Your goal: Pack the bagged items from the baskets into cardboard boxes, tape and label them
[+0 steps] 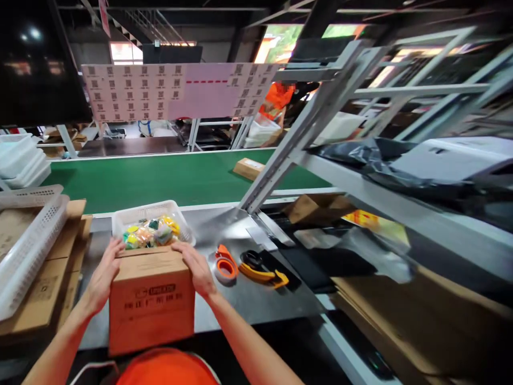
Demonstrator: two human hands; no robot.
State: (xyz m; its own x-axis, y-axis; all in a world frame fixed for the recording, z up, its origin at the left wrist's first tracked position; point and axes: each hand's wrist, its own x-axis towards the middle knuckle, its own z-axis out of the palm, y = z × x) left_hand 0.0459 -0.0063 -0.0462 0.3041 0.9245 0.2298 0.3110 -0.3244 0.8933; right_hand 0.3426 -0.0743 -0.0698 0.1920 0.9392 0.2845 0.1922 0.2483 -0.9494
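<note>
A brown cardboard box [151, 307] with dark printing on its front stands before me at the near edge of the metal table [256, 307]. My left hand [101, 277] grips its left side, fingers over the top far corner. On the opposite side my right hand [197, 269] holds the box the same way. Just behind it is a white plastic basket [154, 208] of small bagged items [150, 232] in yellow, green and orange; the box hides its near part. To the right lie an orange tape dispenser [225, 266] and a yellow-and-black one [260, 274].
Flattened cardboard [44, 289] and a long white basket [34, 262] are at the left. A green conveyor belt [160, 176] crosses behind the table, carrying a small carton [248, 168]. A metal frame [304, 133] rises at right. Beyond the belt is a person in orange [278, 99].
</note>
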